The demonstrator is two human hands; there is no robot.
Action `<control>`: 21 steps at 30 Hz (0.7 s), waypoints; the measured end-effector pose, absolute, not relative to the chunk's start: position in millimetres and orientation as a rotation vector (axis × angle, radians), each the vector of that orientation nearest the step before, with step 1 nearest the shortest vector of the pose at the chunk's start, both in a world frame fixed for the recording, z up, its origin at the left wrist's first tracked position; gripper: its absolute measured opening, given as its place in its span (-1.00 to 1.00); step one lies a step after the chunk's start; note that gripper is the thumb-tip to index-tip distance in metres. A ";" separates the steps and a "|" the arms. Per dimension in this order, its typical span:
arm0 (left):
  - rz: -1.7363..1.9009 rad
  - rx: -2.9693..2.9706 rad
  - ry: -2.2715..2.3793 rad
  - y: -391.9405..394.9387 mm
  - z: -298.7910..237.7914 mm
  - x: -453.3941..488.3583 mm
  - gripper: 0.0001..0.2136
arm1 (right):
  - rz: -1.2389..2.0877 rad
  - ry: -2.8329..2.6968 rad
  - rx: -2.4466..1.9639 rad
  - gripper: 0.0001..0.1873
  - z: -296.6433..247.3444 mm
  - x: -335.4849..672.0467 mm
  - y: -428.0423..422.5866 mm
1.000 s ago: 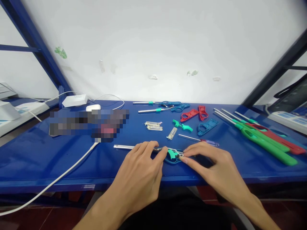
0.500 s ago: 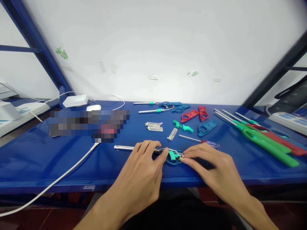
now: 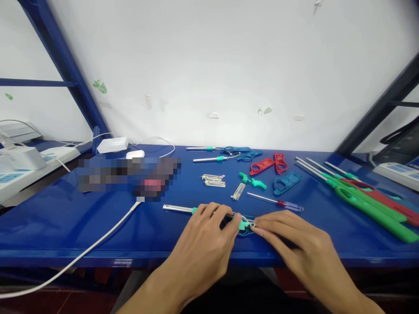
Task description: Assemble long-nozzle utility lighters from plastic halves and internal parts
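Note:
A half-built long lighter (image 3: 183, 209) lies near the table's front edge: a silver tube, a blue handle shell and a green trigger (image 3: 242, 224). My left hand (image 3: 203, 244) rests on it, fingertips pressing the part where tube meets handle. My right hand (image 3: 294, 244) comes in from the right, thumb and forefinger pinched on a small white-wired piece beside the green trigger. What exactly the pinch holds is too small to name.
Behind the hands lie a red-handled screwdriver (image 3: 276, 202), loose red (image 3: 262, 165) and blue shells (image 3: 286, 182), green triggers (image 3: 252, 181), small clear parts (image 3: 213, 180) and two tubes (image 3: 212, 159). Finished green and red lighters (image 3: 366, 198) lie at right. A white cable (image 3: 81, 253) runs over the blue table's (image 3: 65, 218) front edge.
Both hands stayed on the lighter. The view shifted, so everything sits lower and slightly right in the picture. My left fingers have crept a little further along toward the trigger.

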State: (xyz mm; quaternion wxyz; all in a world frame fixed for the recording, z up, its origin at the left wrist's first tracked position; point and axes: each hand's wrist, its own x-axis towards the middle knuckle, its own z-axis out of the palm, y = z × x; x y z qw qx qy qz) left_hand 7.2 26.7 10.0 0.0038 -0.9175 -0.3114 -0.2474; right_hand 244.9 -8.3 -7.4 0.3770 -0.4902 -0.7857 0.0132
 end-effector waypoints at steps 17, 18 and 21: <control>-0.801 -2.885 -0.977 34.8 9.8 9.3 -0.51 | 0.024 -2.061 -1.176 -0.81 -0.3 249.0 -9.3; -0.773 -2.896 -0.963 37.1 11.2 8.9 -0.50 | 0.026 -2.055 -1.179 -0.81 -0.2 248.9 -9.0; -0.710 -2.908 -0.901 42.5 14.6 8.7 -0.51 | 0.038 -2.043 -1.181 -0.81 -0.2 248.5 -8.3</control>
